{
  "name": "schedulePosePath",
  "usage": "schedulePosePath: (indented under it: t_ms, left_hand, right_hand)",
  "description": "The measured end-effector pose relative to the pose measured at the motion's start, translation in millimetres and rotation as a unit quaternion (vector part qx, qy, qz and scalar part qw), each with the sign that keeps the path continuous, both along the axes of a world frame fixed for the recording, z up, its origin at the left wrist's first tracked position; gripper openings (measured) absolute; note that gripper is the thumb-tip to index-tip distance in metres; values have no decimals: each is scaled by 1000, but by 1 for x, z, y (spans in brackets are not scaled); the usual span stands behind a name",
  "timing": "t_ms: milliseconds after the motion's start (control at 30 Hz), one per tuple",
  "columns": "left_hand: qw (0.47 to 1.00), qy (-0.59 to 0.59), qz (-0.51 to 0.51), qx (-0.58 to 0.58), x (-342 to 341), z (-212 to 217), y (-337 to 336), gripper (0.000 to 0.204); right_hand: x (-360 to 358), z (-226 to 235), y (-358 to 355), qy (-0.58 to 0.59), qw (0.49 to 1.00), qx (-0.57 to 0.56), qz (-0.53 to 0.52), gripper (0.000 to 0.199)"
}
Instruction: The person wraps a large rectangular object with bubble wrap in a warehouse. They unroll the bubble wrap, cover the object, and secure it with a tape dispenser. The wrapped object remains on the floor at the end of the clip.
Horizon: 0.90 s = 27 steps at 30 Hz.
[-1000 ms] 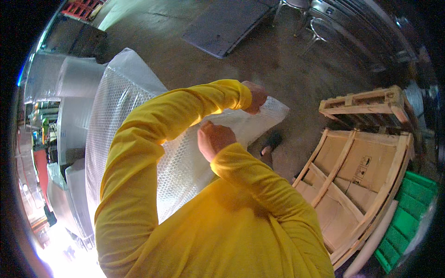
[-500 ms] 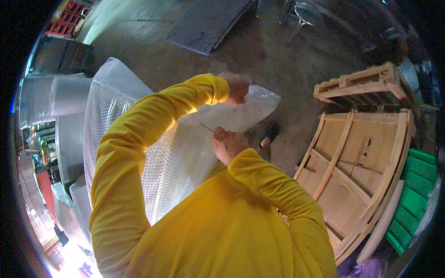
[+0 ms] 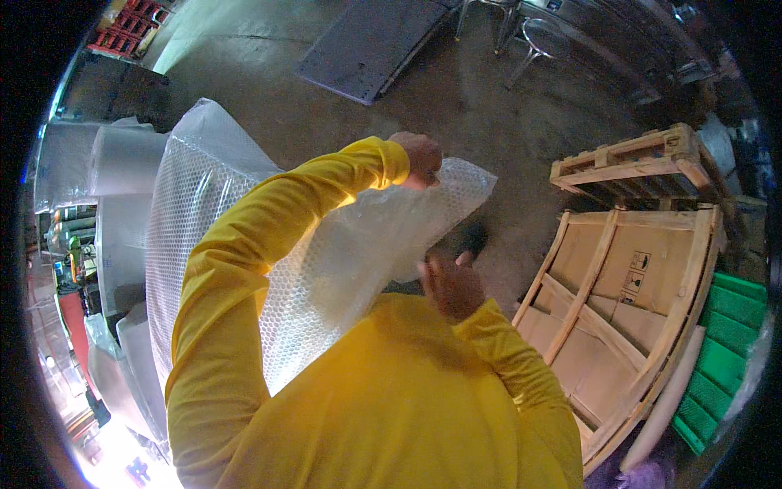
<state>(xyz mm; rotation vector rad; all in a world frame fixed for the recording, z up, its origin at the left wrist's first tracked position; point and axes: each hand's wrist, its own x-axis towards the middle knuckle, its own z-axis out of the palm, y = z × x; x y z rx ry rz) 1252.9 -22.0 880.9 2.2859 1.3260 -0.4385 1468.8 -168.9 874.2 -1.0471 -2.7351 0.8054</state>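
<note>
A large sheet of clear bubble wrap (image 3: 301, 285) spreads in front of my body, from the left to a pointed corner past my hands. My left hand (image 3: 419, 160) is closed on its far edge, with the arm reaching across the sheet. Off the near right edge of the wrap, close to my chest, is my right hand (image 3: 453, 288). Its fingers are curled and slightly blurred. The thin grey blade seen in it earlier does not show now, so I cannot make out what it holds. A dark shoe (image 3: 472, 236) is partly visible beyond that hand.
On the right lie a wood-framed cardboard crate (image 3: 599, 269), a wooden pallet (image 3: 627, 171) and a green plastic panel (image 3: 725, 350). Rolls of wrap (image 3: 122, 163) stand at the left. Farther off are a dark flat board (image 3: 371, 49), a metal stool (image 3: 542, 37) and a red crate (image 3: 126, 28).
My right hand has moved right and toward my body, away from the wrap, and its blade has gone from sight. My left hand still grips the wrap, shifted slightly.
</note>
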Motion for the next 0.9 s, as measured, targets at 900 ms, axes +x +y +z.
schedulePosePath:
  t_ms: [900]
  left_hand:
    - [997,12,71,-22,-2,-5,-7,35]
  right_hand:
    - [117,-124,-3,-351,916,-196,-1,55]
